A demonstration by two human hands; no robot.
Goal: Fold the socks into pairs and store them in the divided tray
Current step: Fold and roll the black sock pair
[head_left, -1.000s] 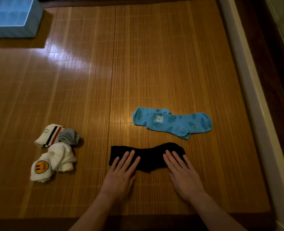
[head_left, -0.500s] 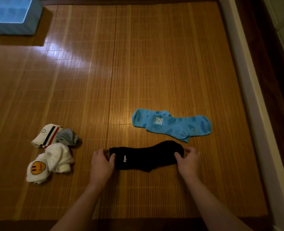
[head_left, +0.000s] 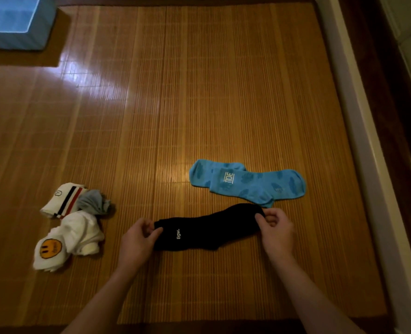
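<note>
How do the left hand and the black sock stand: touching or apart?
Touching. The head view shows the left hand pinching the black sock at its logo end.

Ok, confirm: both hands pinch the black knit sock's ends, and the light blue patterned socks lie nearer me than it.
Wrong: the head view shows the light blue patterned socks beyond the black knit sock, not nearer. The left hand and right hand do pinch its ends.

My left hand (head_left: 139,239) sat near the middle, fingers curled, thumb and fingertips pinching the left end of the black sock (head_left: 206,231). My right hand (head_left: 275,231) was well apart to its right, curled the same way and pinching the right end. Both bare forearms reached in from the near edge, angling toward each other.
</note>
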